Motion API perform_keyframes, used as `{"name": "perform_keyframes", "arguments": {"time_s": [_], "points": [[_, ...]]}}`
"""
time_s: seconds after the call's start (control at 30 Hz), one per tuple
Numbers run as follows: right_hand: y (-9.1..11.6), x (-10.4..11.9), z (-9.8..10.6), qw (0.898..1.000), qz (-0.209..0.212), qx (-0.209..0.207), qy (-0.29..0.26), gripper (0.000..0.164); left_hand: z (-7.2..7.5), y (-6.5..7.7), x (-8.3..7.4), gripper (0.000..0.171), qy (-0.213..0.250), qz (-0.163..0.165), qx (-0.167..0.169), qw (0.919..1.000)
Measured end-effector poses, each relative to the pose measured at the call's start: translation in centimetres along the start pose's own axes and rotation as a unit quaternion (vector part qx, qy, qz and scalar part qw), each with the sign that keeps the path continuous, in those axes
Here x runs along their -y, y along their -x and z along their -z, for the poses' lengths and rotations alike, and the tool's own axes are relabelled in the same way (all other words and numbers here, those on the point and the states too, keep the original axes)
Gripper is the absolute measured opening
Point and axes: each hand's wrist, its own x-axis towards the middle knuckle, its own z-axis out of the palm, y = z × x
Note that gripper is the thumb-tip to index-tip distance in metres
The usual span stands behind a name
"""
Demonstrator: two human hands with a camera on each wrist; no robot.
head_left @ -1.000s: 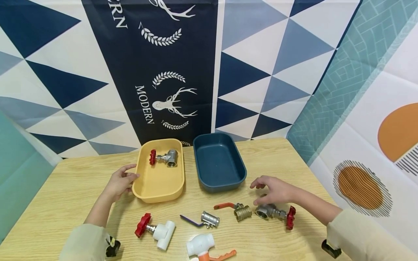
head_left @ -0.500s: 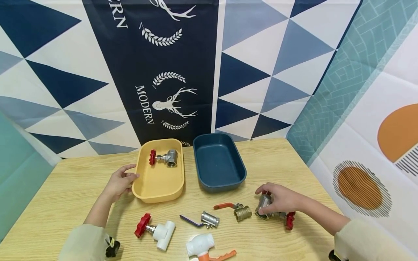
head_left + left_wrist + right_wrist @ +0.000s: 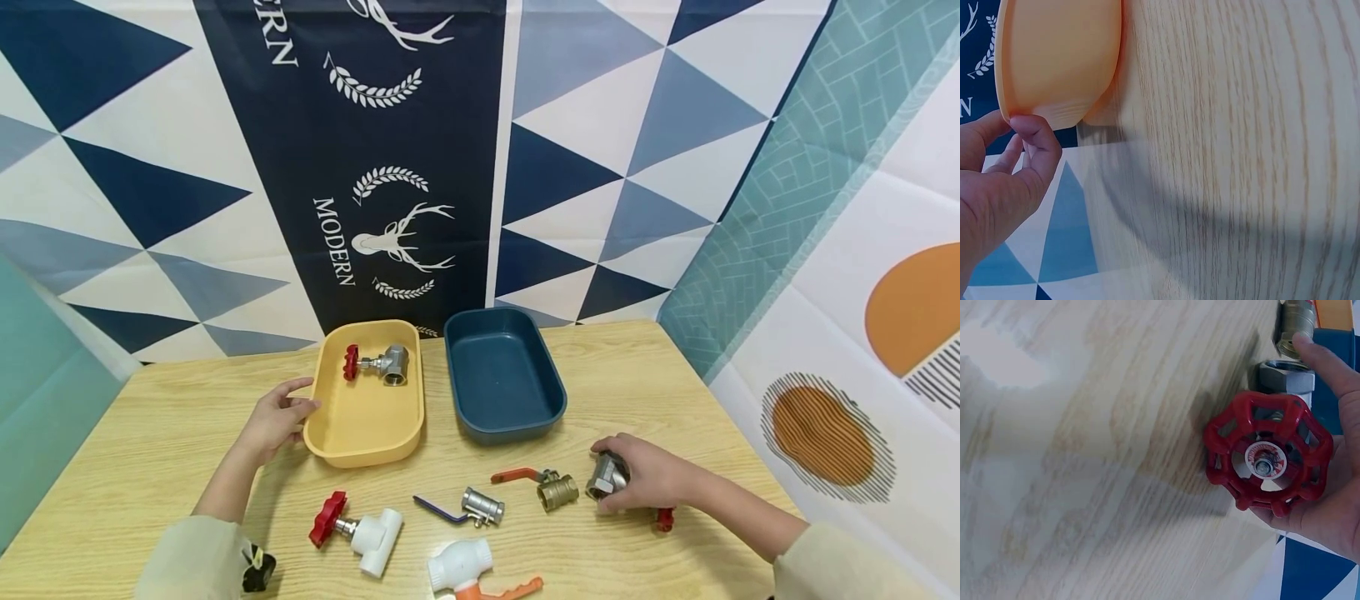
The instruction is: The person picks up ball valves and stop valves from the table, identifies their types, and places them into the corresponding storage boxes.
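My right hand [image 3: 651, 473] grips a steel gate valve [image 3: 604, 477] at the table's right, thumb on the near side of its body and fingers on the far side. Its red handwheel [image 3: 1266, 464] faces the camera in the right wrist view, hiding part of the body and the palm. At the left, my left hand [image 3: 272, 421] pinches the rim of a yellow tray [image 3: 367, 421], as the left wrist view also shows. Inside that tray lies another gate valve [image 3: 392, 365] with a red handwheel.
A dark blue tray [image 3: 504, 375] stands beside the yellow one. On the wooden table lie a brass ball valve [image 3: 557, 492], a silver ball valve [image 3: 482, 505], a white valve with a red handwheel [image 3: 372, 537] and a white valve with an orange lever [image 3: 459, 562]. Patterned cloth backs the table.
My right hand has moved down and slightly right onto the steel gate valve and closed around it. The valve has turned a little. My left hand stays at the yellow tray's rim.
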Motion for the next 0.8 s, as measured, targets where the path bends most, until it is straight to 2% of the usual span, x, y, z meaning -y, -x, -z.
{"name": "perform_keyframes", "arguments": {"time_s": [0.23, 0.43, 0.8], "points": [[0.4, 0.4, -0.7, 0.999, -0.023, -0.036, 0.03, 0.088, 0.0, 0.0, 0.0, 0.057, -0.001, -0.001, 0.001, 1.0], [0.6, 1.0, -1.0, 0.997, -0.052, -0.049, 0.027, 0.081, 0.1, 0.0, 0.0, 0.057, -0.001, 0.0, 0.001, 1.0], [0.8, 1.3, -0.9, 0.996, -0.064, -0.052, 0.024, 0.077, 0.0, 0.0, 0.0, 0.057, 0.003, 0.002, 0.004, 1.0]]}}
